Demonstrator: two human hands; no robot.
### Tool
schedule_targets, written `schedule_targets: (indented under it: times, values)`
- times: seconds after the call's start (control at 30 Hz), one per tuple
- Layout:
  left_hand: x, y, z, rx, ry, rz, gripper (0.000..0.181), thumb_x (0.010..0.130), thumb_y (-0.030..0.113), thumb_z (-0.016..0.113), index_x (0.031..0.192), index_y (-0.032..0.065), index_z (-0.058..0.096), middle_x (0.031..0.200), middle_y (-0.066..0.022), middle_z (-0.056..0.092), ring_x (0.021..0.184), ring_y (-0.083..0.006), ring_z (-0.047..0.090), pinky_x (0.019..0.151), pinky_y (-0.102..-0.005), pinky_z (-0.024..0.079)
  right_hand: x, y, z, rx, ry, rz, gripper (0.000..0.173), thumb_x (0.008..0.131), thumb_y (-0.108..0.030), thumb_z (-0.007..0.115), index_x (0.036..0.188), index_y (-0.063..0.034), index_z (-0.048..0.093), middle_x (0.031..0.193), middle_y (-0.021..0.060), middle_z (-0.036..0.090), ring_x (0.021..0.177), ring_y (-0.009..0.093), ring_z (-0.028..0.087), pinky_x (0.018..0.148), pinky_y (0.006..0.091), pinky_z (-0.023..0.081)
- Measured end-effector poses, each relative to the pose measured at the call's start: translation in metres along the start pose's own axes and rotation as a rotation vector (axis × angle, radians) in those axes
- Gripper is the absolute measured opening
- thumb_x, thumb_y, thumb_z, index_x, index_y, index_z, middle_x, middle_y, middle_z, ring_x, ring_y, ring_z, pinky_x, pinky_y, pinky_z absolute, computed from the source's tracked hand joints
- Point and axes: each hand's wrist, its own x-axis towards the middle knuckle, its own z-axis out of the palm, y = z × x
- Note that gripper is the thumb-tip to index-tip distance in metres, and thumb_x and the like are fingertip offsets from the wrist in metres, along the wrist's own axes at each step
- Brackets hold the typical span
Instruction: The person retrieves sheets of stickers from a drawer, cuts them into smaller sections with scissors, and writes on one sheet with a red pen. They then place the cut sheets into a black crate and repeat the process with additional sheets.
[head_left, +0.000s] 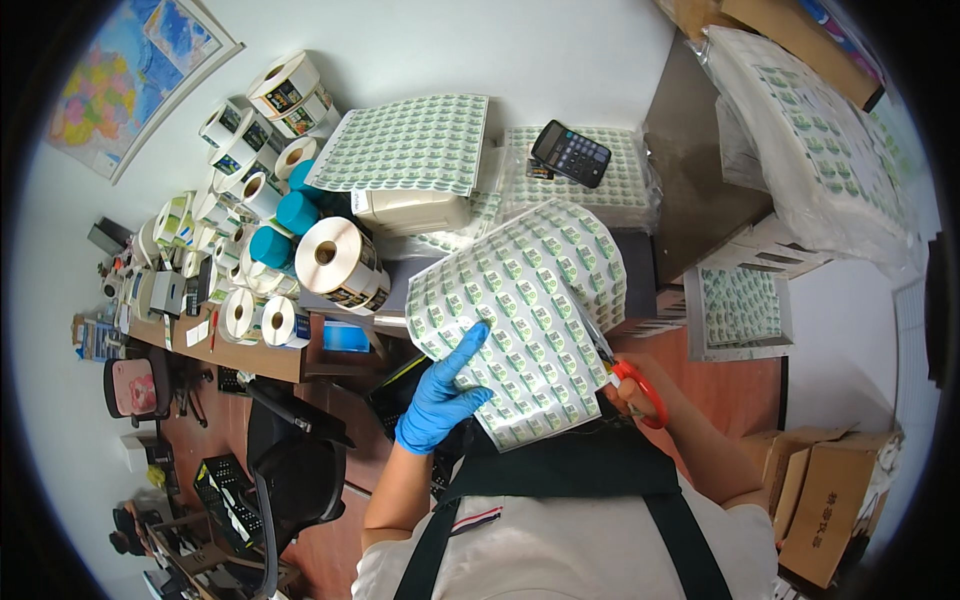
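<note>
My left hand (444, 401), in a blue glove, grips the lower left edge of a sheet of round green-and-white stickers (517, 337). Its thumb and index finger lie on the printed face. Bare, my right hand (636, 386) holds scissors with red handles (651, 397) at the sheet's right side. The blades (592, 322) reach up into the sheet, and a cut runs above them. To the right of this cut, a strip of the sheet (600, 270) curls away. The sheet is held in the air before my dark green apron (562, 465).
Behind the sheet, a black calculator (571, 154) lies on a plastic-wrapped sheet stack (517, 161). More sticker sheets (405, 142) rest on a beige box (409, 210). Label rolls (337, 262) and teal rolls (271, 247) crowd the left. A grey tray (739, 349) holds cut stickers; cardboard boxes (832, 502) stand lower right.
</note>
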Motion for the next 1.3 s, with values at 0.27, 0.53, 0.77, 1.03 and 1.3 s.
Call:
schedule_targets:
  times: [0.27,0.53,0.77,1.03,1.3]
  values:
    - [-0.001,-0.001,0.001,0.103,-0.079,-0.029,0.074,0.068,-0.011,0.066,0.135,0.0002,0.037,0.14,-0.0121,0.037,0.131,-0.0207,0.031,0.107,-0.0314,0.02,0.015,-0.007,0.004,-0.049,0.058,-0.171,0.067,0.068,-0.069,0.061,0.081,-0.0045,0.05,0.063,0.0001,0.048,0.053,0.007,0.047,0.047,0.0213,0.039]
    - [0.003,0.001,0.0,0.085,-0.092,-0.012,0.072,0.071,-0.012,0.061,0.136,0.004,0.037,0.139,-0.0086,0.039,0.13,-0.017,0.032,0.105,-0.0281,0.021,0.019,-0.019,0.016,-0.048,0.116,-0.251,0.072,0.067,-0.073,0.058,0.084,-0.0032,0.051,0.067,-0.0016,0.049,0.058,0.006,0.046,0.047,0.0218,0.039]
    - [0.008,0.004,-0.004,0.144,-0.131,-0.039,0.071,0.069,-0.011,0.063,0.134,0.0017,0.039,0.138,-0.0106,0.04,0.129,-0.0196,0.034,0.104,-0.0292,0.023,0.044,-0.019,0.006,-0.123,0.133,-0.421,0.063,0.076,-0.066,0.055,0.081,-0.0031,0.05,0.066,-0.0023,0.047,0.059,0.005,0.042,0.049,0.0216,0.034]
    - [0.015,0.01,-0.013,0.156,-0.076,0.002,0.071,0.071,-0.012,0.059,0.136,0.0037,0.036,0.139,-0.0085,0.04,0.128,-0.0163,0.033,0.104,-0.0273,0.022,0.067,-0.052,0.008,-0.052,0.038,-0.391,0.059,0.077,-0.063,0.057,0.076,-0.0049,0.05,0.064,-0.004,0.044,0.058,0.004,0.04,0.05,0.0215,0.033]
    - [0.024,0.019,-0.031,0.166,0.006,-0.037,0.071,0.069,-0.01,0.063,0.135,0.0007,0.038,0.139,-0.0103,0.039,0.129,-0.0181,0.032,0.104,-0.0287,0.021,0.115,-0.085,0.012,0.001,-0.052,-0.442,0.059,0.075,-0.065,0.057,0.073,-0.0066,0.05,0.063,-0.0039,0.045,0.057,0.004,0.04,0.049,0.0216,0.032]
